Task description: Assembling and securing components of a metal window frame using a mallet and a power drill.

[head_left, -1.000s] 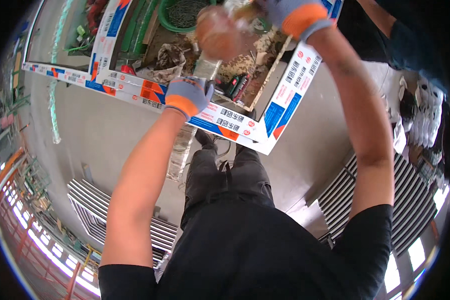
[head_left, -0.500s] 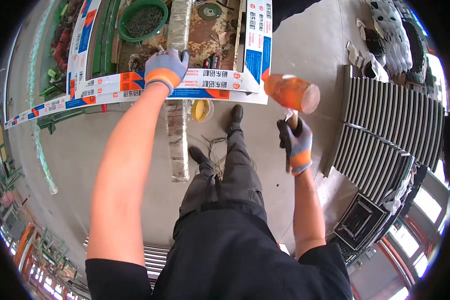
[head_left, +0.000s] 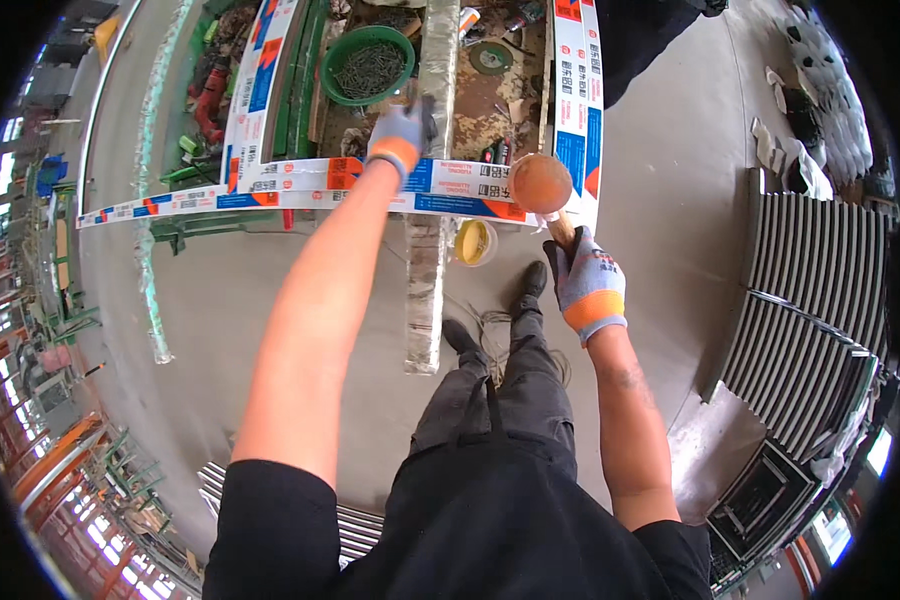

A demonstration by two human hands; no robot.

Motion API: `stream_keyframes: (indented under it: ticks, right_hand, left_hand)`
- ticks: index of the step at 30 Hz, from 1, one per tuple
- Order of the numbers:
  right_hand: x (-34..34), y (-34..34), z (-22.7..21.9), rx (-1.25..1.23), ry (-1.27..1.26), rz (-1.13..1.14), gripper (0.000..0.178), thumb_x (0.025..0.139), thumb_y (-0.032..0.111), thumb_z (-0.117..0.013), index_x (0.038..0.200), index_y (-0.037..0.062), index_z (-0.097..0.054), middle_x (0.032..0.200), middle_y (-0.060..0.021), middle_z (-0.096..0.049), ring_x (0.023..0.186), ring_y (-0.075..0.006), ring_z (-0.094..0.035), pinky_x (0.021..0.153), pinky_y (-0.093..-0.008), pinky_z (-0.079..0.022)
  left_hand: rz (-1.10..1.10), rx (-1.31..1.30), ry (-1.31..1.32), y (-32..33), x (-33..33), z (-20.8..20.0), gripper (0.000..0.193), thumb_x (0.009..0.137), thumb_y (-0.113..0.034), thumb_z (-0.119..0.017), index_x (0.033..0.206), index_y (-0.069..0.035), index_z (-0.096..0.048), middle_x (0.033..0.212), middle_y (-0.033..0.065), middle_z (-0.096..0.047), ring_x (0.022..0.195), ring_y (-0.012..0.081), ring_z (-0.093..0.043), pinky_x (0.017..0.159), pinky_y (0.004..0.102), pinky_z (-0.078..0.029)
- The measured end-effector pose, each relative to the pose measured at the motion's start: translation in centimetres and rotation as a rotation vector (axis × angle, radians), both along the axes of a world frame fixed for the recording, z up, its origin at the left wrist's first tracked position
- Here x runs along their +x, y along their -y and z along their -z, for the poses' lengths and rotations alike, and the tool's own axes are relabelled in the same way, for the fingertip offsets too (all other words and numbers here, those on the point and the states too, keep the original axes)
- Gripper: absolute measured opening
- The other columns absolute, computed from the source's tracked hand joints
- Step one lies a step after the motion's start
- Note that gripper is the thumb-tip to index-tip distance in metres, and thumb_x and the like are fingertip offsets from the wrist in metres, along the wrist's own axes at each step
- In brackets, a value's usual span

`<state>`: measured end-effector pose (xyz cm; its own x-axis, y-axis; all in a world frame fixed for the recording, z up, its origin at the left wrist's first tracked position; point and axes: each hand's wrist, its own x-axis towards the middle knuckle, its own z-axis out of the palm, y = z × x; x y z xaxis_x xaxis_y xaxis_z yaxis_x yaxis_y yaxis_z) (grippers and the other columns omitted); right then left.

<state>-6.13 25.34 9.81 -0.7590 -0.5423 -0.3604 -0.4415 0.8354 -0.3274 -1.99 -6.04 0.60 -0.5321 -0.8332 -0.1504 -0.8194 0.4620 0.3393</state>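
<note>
My right hand point(head_left: 587, 280), in a grey and orange glove, is closed round the wooden handle of a mallet point(head_left: 542, 183). The mallet's amber, rounded head is over the near rail, close to the right corner of a frame point(head_left: 300, 175) wrapped in printed white, blue and orange film. Whether the head touches the rail cannot be made out. My left hand point(head_left: 400, 140), gloved alike, is at the inner edge of that rail, beside a film-wrapped bar point(head_left: 425, 290). Its fingers are blurred, so their grip is unclear.
A green bowl of screws or nails point(head_left: 367, 65) and a cutting disc point(head_left: 490, 58) are on the worn bench. A yellow tub point(head_left: 473, 243) stands below the rail. At right are stacked slatted panels point(head_left: 810, 290). Someone in dark clothing point(head_left: 650, 40) is beyond the frame.
The mallet has swung left, from beside the frame's corner to over the rail. My left hand has shifted slightly farther off along the bar. The whole view has turned, moving the scene right.
</note>
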Motion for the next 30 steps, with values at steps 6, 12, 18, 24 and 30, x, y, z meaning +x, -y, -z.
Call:
stream_keyframes:
  ticks: [6, 12, 18, 24, 30]
  right_hand:
    - [-1.0, -1.4, 0.9, -0.025, -0.033, -0.024, 0.039, 0.094, 0.041, -0.054, 0.107, 0.0034, -0.052, 0.085, -0.0203, -0.068, 0.077, -0.0400, -0.066, 0.068, -0.0477, -0.051]
    - [-0.5, -0.7, 1.9, -0.290, -0.009, -0.004, 0.025, 0.091, 0.024, -0.062, 0.099, -0.0002, -0.061, 0.073, -0.0209, -0.065, 0.058, -0.0344, -0.059, 0.055, -0.0397, -0.047]
    - [-0.1, 7.2, -2.1, -0.480, 0.267, -0.038, 0.012, 0.090, 0.014, -0.061, 0.097, 0.0038, -0.061, 0.067, 0.0017, -0.055, 0.055, -0.0086, -0.050, 0.052, -0.0259, -0.044]
    - [-1.6, 23.3, -6.9, -0.588, 0.034, -0.986, 0.028, 0.081, 0.022, -0.071, 0.097, 0.0024, -0.059, 0.081, -0.0178, -0.065, 0.077, -0.0361, -0.065, 0.067, -0.0404, -0.050]
    - [-3.6, 32.9, -2.3, 0.016, -0.040, -1.257, 0.037, 0.088, 0.042, -0.059, 0.095, 0.0058, -0.059, 0.085, -0.0215, -0.066, 0.081, -0.0415, -0.063, 0.070, -0.0481, -0.049]
  left_hand:
    - [0.209, 0.020, -0.163, 1.8, 3.0, 0.6, 0.051, 0.094, -0.051, -0.045, 0.099, -0.004, -0.067, 0.099, 0.0247, -0.067, 0.094, 0.0396, -0.065, 0.083, 0.0472, -0.051]
    - [0.372, -0.003, 0.217, -0.7, 2.4, -3.8, 0.052, 0.094, -0.050, -0.036, 0.100, -0.010, -0.069, 0.087, 0.0167, -0.070, 0.084, 0.0354, -0.068, 0.076, 0.0487, -0.052]
    - [0.380, 0.080, 0.116, -0.2, 2.6, -3.2, 0.047, 0.092, -0.045, -0.041, 0.102, -0.007, -0.068, 0.096, 0.0138, -0.071, 0.094, 0.0289, -0.067, 0.084, 0.0418, -0.051]
    - [0.075, 0.252, 0.097, -0.2, 6.0, 3.3, 0.036, 0.076, -0.040, -0.065, 0.102, -0.015, -0.069, 0.110, 0.0097, -0.068, 0.102, 0.0215, -0.064, 0.089, 0.0366, -0.048]
    - [0.141, 0.126, -0.343, -0.7, 4.2, -2.6, 0.024, 0.083, -0.030, -0.056, 0.087, -0.009, -0.066, 0.081, 0.0138, -0.068, 0.079, 0.0305, -0.066, 0.074, 0.0449, -0.050]
